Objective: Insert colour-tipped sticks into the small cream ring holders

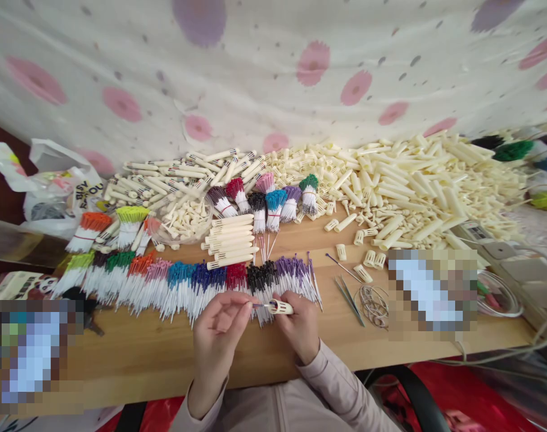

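Note:
My left hand (pixel 221 327) pinches a thin pen refill (pixel 260 306) with a dark end between thumb and fingertips. The refill points at the open end of a short cream slotted pen part (pixel 282 308), which my right hand (pixel 300 324) grips. Whether the refill's tip is inside the part is too small to tell. Just beyond both hands lies a long row of refills sorted by colour, with black (pixel 260 277), red (pixel 236 276) and purple (pixel 295 273) groups nearest. Behind them several cream pen barrels (pixel 230 240) are stacked side by side.
Banded refill bundles (pixel 275 207) stand before a large heap of cream pen parts (pixel 403 180). On the right lie tweezers (pixel 350 300), rubber bands (pixel 373 305), a loose refill (pixel 343 266) and a blurred-out rectangle (pixel 433 291). A plastic bag (pixel 59 180) sits at the left.

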{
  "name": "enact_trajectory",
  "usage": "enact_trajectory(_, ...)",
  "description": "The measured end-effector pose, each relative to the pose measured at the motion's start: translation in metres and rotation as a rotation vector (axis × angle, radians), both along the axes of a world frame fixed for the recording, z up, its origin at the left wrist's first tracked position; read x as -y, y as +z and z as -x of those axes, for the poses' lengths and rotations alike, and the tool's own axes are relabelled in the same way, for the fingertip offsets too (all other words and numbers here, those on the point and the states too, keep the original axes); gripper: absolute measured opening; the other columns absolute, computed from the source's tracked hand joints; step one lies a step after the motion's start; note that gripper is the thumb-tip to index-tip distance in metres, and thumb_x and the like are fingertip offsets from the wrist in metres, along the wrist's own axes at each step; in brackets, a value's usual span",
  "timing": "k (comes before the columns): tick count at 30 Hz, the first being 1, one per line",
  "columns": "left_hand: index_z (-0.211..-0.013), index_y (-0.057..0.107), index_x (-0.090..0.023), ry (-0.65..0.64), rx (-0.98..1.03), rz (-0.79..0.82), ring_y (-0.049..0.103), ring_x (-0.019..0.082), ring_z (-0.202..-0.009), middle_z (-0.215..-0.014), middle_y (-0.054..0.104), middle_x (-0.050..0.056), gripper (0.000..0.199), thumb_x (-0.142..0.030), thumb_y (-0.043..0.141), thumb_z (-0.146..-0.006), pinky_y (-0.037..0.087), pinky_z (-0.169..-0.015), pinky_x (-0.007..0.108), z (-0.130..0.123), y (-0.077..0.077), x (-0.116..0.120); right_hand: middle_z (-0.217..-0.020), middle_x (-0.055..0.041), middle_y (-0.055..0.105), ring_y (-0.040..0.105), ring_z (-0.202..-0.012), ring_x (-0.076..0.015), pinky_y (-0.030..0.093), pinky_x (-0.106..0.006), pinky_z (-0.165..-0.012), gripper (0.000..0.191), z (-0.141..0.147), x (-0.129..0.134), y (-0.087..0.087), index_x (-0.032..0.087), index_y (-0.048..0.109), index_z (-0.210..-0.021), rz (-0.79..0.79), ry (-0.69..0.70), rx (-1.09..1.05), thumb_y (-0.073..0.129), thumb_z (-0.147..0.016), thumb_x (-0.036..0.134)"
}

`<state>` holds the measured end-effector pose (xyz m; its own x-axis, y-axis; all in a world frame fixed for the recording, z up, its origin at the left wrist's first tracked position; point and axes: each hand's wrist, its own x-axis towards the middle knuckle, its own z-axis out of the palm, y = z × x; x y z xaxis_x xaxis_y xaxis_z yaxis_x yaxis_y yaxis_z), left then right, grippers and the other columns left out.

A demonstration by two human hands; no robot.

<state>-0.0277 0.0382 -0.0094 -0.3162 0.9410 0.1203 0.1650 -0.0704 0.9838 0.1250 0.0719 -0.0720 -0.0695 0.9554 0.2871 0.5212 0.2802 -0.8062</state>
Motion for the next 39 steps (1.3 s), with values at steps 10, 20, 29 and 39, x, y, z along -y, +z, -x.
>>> enact_trajectory(10, -0.091, 0.069, -0.021, 0.617, 0.000, -0.262, 0.073, 0.013, -0.072, -0.083, 0.075, -0.003, 0.020, -0.030, 0.082, -0.078, 0.062, -0.075, 0.027, 0.057, 0.042, -0.011, -0.048, 0.0055, 0.044, 0.042, -0.042, -0.0110, 0.027, -0.025, -0.046, 0.045, -0.001, 0.000, -0.003, 0.024, 0.041, -0.056, -0.051, 0.018, -0.007, 0.056, -0.098, 0.034)
enact_trajectory(20, -0.103, 0.073, -0.019, 0.397, -0.605, 0.204, 0.071, 0.021, -0.082, -0.108, 0.076, 0.011, 0.042, -0.053, 0.063, -0.083, 0.058, -0.075, 0.035, 0.136, -0.026, -0.037, -0.048, 0.0067, 0.042, 0.041, -0.041, -0.0098, 0.028, -0.023, -0.045, 0.046, -0.001, 0.000, -0.003, 0.024, 0.042, -0.056, -0.088, 0.050, -0.049, 0.057, -0.098, 0.034)
enact_trajectory(29, -0.069, 0.072, -0.023, 0.366, -0.779, 0.447, 0.061, 0.021, -0.063, -0.077, 0.074, 0.005, 0.023, -0.045, 0.064, -0.068, 0.047, -0.067, 0.034, 0.157, -0.026, -0.016, -0.049, 0.0074, 0.040, 0.039, -0.041, -0.0093, 0.027, -0.023, -0.044, 0.046, 0.001, -0.002, -0.004, 0.024, 0.040, -0.057, -0.100, 0.073, -0.079, 0.058, -0.099, 0.033)
enact_trajectory(39, -0.068, 0.069, -0.023, 0.415, -0.728, 0.475, 0.065, 0.025, -0.065, -0.071, 0.073, 0.007, 0.023, -0.045, 0.061, -0.070, 0.049, -0.067, 0.036, 0.156, -0.026, -0.019, -0.050, 0.0070, 0.042, 0.041, -0.042, -0.0093, 0.028, -0.024, -0.045, 0.045, -0.001, 0.000, -0.004, 0.023, 0.042, -0.058, -0.125, 0.093, -0.100, 0.058, -0.098, 0.031)
